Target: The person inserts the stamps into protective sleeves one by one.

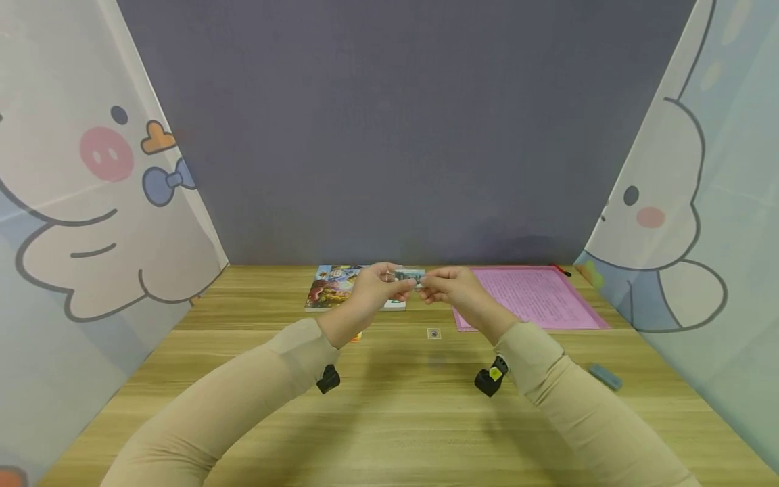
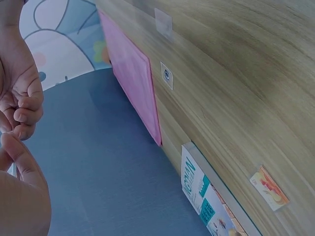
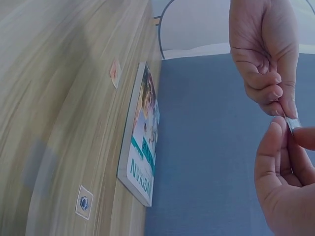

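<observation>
Above the table, both hands hold a small card with a dark greenish picture (image 1: 410, 274) between them. My left hand (image 1: 372, 287) pinches its left end with thumb and fingers, and my right hand (image 1: 455, 289) pinches the right end. Seen from the right wrist, the card (image 3: 292, 126) is nearly edge-on, with fingertips of both hands close together on it. In the left wrist view the fingers hide most of it. On the tabletop below lie a small square card with a blue emblem (image 1: 434, 333) and an orange picture card (image 2: 269, 188).
A thick picture-covered book (image 1: 331, 287) lies at the back, partly behind the left hand. Right of it is a pink folder (image 1: 535, 297) with printed text, near a dark red-tipped pen (image 1: 561, 270). A blue-grey block (image 1: 605, 377) sits at the right. Panels enclose the table.
</observation>
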Available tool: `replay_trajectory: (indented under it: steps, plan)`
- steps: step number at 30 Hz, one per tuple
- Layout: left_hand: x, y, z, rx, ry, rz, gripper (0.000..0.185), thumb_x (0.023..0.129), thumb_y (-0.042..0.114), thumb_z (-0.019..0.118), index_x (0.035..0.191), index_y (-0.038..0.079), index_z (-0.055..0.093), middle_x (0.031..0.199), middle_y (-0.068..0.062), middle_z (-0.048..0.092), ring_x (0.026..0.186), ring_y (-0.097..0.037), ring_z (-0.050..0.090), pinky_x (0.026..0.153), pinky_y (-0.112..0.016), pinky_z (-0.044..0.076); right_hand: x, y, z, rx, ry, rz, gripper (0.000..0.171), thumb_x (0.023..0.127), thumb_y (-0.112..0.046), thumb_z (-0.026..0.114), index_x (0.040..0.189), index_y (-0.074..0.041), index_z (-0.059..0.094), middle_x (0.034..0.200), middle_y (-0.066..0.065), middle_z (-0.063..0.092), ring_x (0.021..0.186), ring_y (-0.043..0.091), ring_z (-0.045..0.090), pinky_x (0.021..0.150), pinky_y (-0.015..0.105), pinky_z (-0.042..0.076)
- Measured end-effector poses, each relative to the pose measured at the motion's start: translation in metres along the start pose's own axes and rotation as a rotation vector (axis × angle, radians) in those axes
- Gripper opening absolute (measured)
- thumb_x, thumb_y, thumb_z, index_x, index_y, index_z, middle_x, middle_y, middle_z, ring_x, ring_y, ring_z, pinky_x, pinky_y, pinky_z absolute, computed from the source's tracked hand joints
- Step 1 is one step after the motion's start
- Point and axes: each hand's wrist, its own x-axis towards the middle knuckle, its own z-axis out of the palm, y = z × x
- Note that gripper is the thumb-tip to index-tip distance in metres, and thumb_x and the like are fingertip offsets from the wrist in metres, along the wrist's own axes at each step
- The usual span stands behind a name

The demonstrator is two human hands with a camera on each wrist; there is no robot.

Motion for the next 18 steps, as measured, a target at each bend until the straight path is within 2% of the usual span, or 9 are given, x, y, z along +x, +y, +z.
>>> replay_trajectory:
  steps: [2, 4, 7, 13, 18]
  plan:
    - [0.0, 0.0, 0.0, -0.013, 0.008, 0.0, 0.044, 0.086, 0.013, 0.075, 0.127, 0.008, 0.057, 0.085, -0.009, 0.068, 0.069, -0.013, 0.067, 0.078, -0.032, 0.061, 0.0, -0.001, 0.0, 0.004, -0.001, 0.008, 0.026, 0.098, -0.014, 0.059, 0.11, 0.008, 0.062, 0.086, 0.001, 0.068, 0.082, 0.015, 0.065, 0.082, 0.03, 0.058]
    - [0.0, 0.0, -0.001, -0.011, 0.011, -0.002, 0.049, 0.086, 0.014, 0.075, 0.13, 0.006, 0.056, 0.086, -0.011, 0.07, 0.069, -0.013, 0.068, 0.08, -0.033, 0.061, 0.0, -0.002, 0.001, 0.008, 0.005, 0.015, 0.027, 0.098, -0.014, 0.059, 0.112, 0.009, 0.062, 0.086, 0.002, 0.068, 0.082, 0.015, 0.065, 0.083, 0.03, 0.058]
    - [0.0, -0.001, -0.002, -0.014, 0.006, 0.001, 0.049, 0.086, 0.016, 0.075, 0.128, 0.004, 0.056, 0.095, -0.013, 0.072, 0.076, -0.018, 0.072, 0.084, -0.034, 0.06, 0.0, -0.002, 0.002, 0.017, 0.029, 0.012, 0.028, 0.097, -0.011, 0.059, 0.114, 0.011, 0.06, 0.085, 0.002, 0.069, 0.08, 0.015, 0.066, 0.083, 0.032, 0.059]
    - [-0.001, -0.002, -0.012, -0.056, 0.002, 0.045, 0.028, 0.089, 0.014, 0.071, 0.113, 0.0, 0.064, 0.107, -0.017, 0.069, 0.098, -0.032, 0.069, 0.088, -0.036, 0.059, 0.002, -0.004, -0.001, 0.046, 0.088, -0.006, 0.03, 0.096, -0.008, 0.059, 0.115, 0.015, 0.057, 0.078, 0.0, 0.071, 0.071, 0.01, 0.067, 0.075, 0.026, 0.06]
    - [-0.003, -0.001, -0.019, -0.055, 0.026, 0.037, 0.021, 0.091, 0.01, 0.069, 0.108, -0.001, 0.068, 0.104, -0.015, 0.069, 0.09, -0.024, 0.07, 0.085, -0.034, 0.06, 0.001, -0.003, -0.004, 0.049, 0.09, -0.004, 0.031, 0.096, -0.008, 0.059, 0.117, 0.015, 0.056, 0.077, -0.001, 0.071, 0.071, 0.01, 0.067, 0.077, 0.029, 0.06]
